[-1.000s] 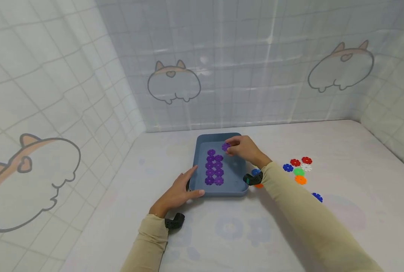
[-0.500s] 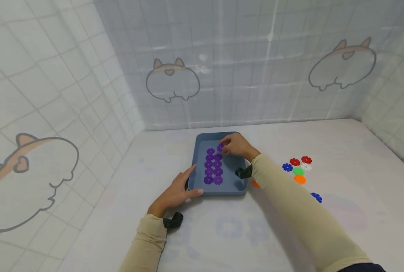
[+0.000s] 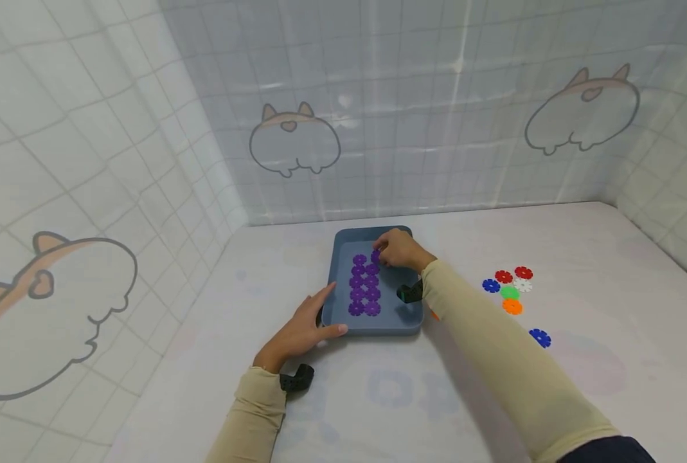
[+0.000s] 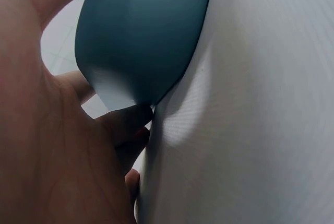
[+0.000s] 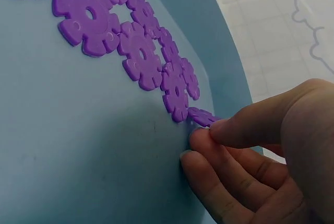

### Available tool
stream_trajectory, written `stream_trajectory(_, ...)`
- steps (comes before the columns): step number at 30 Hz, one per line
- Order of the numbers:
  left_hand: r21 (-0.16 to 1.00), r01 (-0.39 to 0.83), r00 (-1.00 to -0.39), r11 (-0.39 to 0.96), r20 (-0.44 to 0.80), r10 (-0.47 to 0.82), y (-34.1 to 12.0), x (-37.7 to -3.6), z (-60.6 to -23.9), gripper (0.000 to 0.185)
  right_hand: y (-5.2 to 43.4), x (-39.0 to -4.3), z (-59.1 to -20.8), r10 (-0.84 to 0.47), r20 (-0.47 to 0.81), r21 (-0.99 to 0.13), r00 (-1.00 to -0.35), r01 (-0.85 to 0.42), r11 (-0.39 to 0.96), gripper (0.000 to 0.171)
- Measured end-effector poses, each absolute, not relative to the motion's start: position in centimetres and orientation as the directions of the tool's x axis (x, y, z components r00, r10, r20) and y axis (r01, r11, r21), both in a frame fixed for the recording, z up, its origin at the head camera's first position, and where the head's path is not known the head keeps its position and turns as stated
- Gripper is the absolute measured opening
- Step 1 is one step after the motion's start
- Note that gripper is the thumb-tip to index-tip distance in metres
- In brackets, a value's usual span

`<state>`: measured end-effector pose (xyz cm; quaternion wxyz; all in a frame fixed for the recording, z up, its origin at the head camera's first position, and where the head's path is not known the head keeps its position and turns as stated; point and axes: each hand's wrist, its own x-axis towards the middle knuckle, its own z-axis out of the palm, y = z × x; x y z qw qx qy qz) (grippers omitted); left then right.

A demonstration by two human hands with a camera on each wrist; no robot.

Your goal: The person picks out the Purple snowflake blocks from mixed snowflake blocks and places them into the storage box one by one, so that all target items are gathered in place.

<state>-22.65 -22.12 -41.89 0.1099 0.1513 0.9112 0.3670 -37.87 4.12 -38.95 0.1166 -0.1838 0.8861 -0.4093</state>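
A blue-grey tray (image 3: 389, 315) carries two side-by-side rows of purple snowflake discs (image 3: 364, 283), flat with notched edges and a centre hole. My right hand (image 3: 402, 249) pinches another purple snowflake disc (image 5: 201, 116) between thumb and fingertips at the far end of the right row. In the right wrist view that disc is tilted, its edge right by the neighbouring disc. My left hand (image 3: 298, 331) holds the tray's near left corner, thumb at the front rim and fingers along the side. The left wrist view has its fingers (image 4: 128, 122) curled at the tray wall.
On the white cloth right of the tray lie loose discs: red (image 3: 524, 272), white (image 3: 522, 285), green (image 3: 509, 292), orange (image 3: 512, 307) and blue (image 3: 490, 285). Another blue disc (image 3: 540, 337) lies nearer. My right forearm mostly covers an orange disc (image 3: 435, 316). Tile-patterned curtains (image 3: 401, 128) surround the table.
My right hand has moved left and slightly down with the purple disc, bringing it from apart to the end of the right row. The left hand stays at the tray corner.
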Motion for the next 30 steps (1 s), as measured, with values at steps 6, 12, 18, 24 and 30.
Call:
stream_trajectory(6,0.703,0.192,-0.929,0.684,-0.095,0.359,-21.98,-22.59,-41.93,0.095,3.92,-38.27,-39.31,-0.421,-0.049,-0.704,-0.906,-0.267,0.658,0.039)
stream_trajectory(12,0.705,0.191,-0.931,0.683,-0.091,0.354,-21.92,-22.57,-41.73,0.096,3.72,-38.39,-39.13,-0.410,-0.028,-0.663,-0.912,-0.289,0.690,0.038)
stream_trajectory(18,0.705,0.201,-0.928,0.680,-0.085,0.362,-22.00,-22.68,-42.02,0.096,3.55,-38.25,-39.25,-0.415,-0.033,-0.633,-0.909,-0.302,0.713,0.035)
stream_trajectory(24,0.703,0.201,-0.927,0.682,-0.087,0.364,-22.00,-22.66,-42.06,0.096,3.51,-38.34,-39.56,-0.417,-0.040,-0.628,-0.908,-0.302,0.717,0.035)
stream_trajectory(30,0.704,0.198,-0.930,0.683,-0.085,0.357,-21.95,-22.65,-41.90,0.096,3.53,-38.20,-39.50,-0.426,-0.027,-0.631,-0.905,-0.315,0.709,0.035)
